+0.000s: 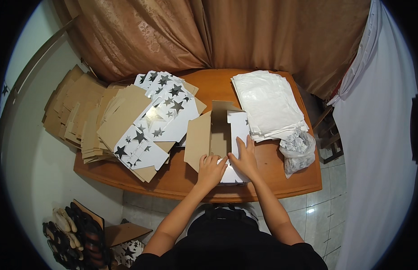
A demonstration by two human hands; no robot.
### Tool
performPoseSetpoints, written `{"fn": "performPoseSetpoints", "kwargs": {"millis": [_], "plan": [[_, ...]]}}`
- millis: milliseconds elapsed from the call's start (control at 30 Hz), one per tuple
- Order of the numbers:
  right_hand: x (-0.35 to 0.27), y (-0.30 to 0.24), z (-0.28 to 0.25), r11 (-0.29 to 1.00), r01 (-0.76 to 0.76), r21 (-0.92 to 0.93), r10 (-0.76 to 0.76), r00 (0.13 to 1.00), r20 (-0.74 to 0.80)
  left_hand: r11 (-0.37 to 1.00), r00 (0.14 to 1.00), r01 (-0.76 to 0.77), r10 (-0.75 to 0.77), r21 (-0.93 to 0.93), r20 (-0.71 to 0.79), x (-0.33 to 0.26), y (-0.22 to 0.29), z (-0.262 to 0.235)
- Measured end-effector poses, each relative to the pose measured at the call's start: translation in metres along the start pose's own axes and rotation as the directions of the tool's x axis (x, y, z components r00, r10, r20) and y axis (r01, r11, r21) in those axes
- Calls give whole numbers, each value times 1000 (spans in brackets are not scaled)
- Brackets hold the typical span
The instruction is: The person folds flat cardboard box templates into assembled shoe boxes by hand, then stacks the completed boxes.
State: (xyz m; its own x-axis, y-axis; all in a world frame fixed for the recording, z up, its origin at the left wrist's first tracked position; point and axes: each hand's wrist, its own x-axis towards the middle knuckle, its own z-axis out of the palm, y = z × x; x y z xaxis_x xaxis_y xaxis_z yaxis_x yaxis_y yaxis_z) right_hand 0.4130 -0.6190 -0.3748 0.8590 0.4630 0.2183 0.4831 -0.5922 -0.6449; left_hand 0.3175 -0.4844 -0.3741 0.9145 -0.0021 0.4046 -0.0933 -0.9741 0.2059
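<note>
Closest to the camera is the person's dark top, and from it 2 bare forearms reach up to the near edge of a wooden table. The left hand rests on the near end of a partly folded cardboard box, its fingers curled over and pressing down on a white flap, held close together. The right hand lies flat just beside it on the box's white panel, fingers stretched and slightly spread, thumb touching the fold; neither hand grips anything, both press. The box sits at the middle of the table near the front edge, brown inside and white with black stars outside, with 1 brown wall standing up on the left and a back flap raised, so it looks only half formed: the sides are up but the near end is not yet closed. To the left lies a fanned pile of flat star-printed blanks, and beyond it a bigger heap of plain brown flat blanks that hangs over the table's left edge, so by the look of it most of the folding is left to do; no finished boxes show. On the right sits a stack of white sheets, and near it a crumpled clear plastic bag. Shoes lie on the floor below left.
</note>
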Motion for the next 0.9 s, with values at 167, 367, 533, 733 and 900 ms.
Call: {"fn": "performPoseSetpoints", "kwargs": {"millis": [167, 367, 533, 733, 900], "plan": [[0, 14, 3, 981, 10, 192, -11, 1000, 4, 983, 999, 19, -27, -182, -44, 5, 0, 4], [0, 9, 5, 993, 85, 78, -84, 996, -18, 970, 997, 3, -23, -245, -76, 9, 4, 6], [1, 6, 4, 993, 79, 87, -78, 997, -13, 974, 1000, 7, -11, -225, -17, 7, 0, 10], [8, 13, 3, 993, 12, 121, -7, 999, -40, 984, 989, 142, -146, -109, -28, 34, 1, -5], [31, -16, -8, 988, -1, -155, 7, 999, 39, 988, 986, 127, -136, -88, -97, 114, -33, -29]]}}
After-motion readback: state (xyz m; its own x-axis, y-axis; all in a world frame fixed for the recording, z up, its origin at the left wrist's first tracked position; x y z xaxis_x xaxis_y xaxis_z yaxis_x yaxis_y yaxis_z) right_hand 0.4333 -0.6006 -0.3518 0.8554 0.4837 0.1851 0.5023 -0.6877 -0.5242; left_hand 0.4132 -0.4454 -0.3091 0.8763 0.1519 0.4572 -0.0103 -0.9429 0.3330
